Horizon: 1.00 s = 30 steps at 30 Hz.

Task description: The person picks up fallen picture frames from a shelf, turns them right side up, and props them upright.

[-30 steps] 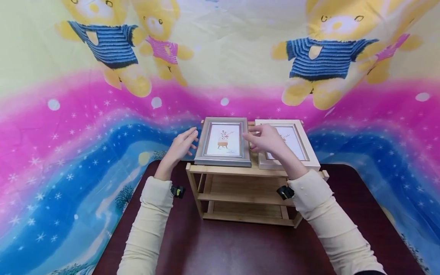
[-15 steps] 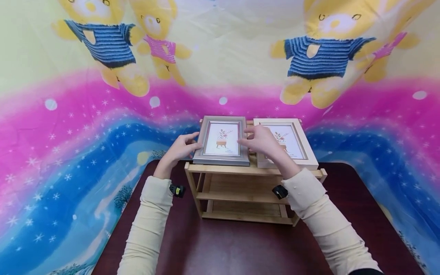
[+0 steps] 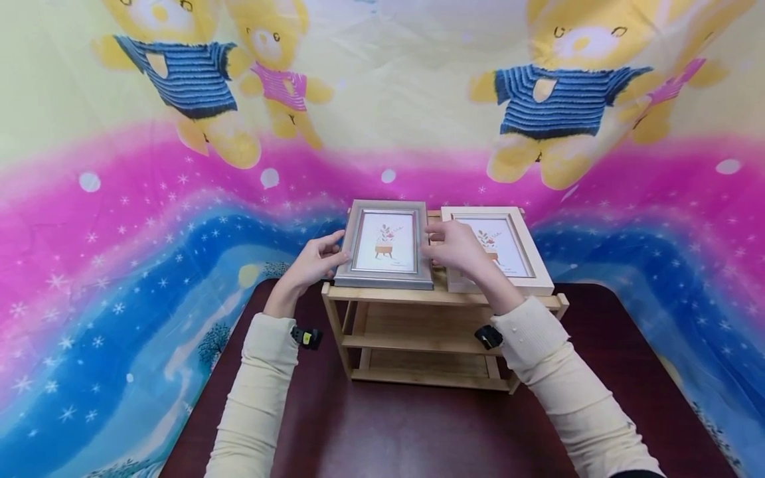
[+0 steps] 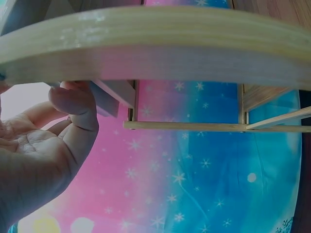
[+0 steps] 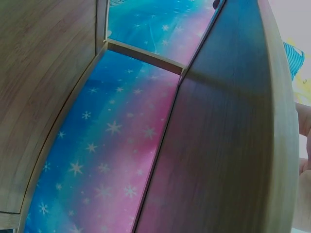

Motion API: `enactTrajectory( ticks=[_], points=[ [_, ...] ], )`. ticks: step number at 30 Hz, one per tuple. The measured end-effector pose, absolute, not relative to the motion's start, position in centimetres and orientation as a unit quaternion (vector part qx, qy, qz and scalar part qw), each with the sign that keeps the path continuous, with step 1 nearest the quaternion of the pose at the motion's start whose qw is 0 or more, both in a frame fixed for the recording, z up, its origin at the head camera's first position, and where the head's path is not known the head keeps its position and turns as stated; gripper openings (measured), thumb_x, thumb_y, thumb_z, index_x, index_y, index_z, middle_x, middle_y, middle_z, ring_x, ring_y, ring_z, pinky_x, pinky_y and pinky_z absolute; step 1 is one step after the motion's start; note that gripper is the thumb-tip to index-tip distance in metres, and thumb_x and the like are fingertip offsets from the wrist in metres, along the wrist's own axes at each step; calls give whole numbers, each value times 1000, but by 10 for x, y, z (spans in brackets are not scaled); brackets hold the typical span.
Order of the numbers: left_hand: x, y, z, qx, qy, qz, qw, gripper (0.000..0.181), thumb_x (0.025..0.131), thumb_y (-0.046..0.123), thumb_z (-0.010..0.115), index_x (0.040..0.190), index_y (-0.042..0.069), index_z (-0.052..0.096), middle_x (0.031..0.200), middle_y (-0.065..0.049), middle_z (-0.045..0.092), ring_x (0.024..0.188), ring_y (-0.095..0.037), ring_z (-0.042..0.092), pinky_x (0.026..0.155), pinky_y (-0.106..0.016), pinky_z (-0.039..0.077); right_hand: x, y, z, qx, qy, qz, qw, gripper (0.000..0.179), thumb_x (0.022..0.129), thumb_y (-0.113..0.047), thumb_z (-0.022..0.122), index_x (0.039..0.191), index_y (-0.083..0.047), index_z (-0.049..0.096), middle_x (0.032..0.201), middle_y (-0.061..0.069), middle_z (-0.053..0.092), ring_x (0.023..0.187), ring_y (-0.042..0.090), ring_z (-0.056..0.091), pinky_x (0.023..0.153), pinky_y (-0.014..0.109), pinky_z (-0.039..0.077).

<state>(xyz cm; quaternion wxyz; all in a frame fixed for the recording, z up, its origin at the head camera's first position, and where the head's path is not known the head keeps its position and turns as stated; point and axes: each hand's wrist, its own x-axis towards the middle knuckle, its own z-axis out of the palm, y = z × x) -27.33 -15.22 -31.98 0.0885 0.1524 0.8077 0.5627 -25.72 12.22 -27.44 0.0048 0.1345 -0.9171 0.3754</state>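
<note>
A silver-grey picture frame [image 3: 352, 255] with a plant print lies face up on the left half of a wooden rack's top. My left hand [image 3: 309, 264] grips its left edge, thumb near the front and fingers bent at the side. At its right edge my right hand [image 3: 457, 249] holds on with thumb and fingers, between the two frames. A cream picture frame [image 3: 528, 245] with a similar print lies on the right, partly covered by my right hand and wrist. The left wrist view shows my left hand [image 4: 53, 136] with curled fingers; the right wrist view catches only a sliver of my right hand [image 5: 304, 150].
The wooden rack [image 3: 412, 344] has lower shelves beneath its top and stands on a dark red-brown table [image 3: 406, 431]. Behind and around hangs a backdrop cloth [image 3: 388, 119] printed with bears and snowflakes.
Both hands have closed in on the grey frame's sides, the left hand moving right onto its edge. The grey frame has shifted very slightly up and left. The cream frame stays put.
</note>
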Motion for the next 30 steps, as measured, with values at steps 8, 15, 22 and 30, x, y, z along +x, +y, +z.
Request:
enactTrajectory(
  ticks=[8,15,22,30],
  points=[
    [-270,-151,-320,176,789,584,68,61,92,14,53,144,9,23,104,-16,51,65,-11,47,54,-24,41,-256,126,-275,130,-914,385,4,57,75,-7,66,129,2,48,124,20,52,105,35,56,87,43,45],
    [-269,-153,-323,189,786,587,47,60,92,14,53,144,9,24,99,-13,49,65,-13,46,53,-22,40,-256,127,-276,121,-909,398,9,61,75,-5,67,132,0,44,123,21,53,102,35,57,78,40,50],
    [-270,-153,-325,214,783,584,19,59,91,12,54,143,7,26,101,-14,50,73,-16,48,54,-22,41,-258,127,-277,115,-907,405,11,64,75,-7,67,134,-1,43,123,21,53,104,34,56,83,41,48],
    [-266,-152,-322,227,784,578,-13,58,90,6,54,142,5,28,104,-20,51,80,-13,52,55,-22,43,-261,127,-278,137,-900,415,1,73,76,-5,67,140,-1,32,123,23,52,105,32,56,91,40,43]
  ],
)
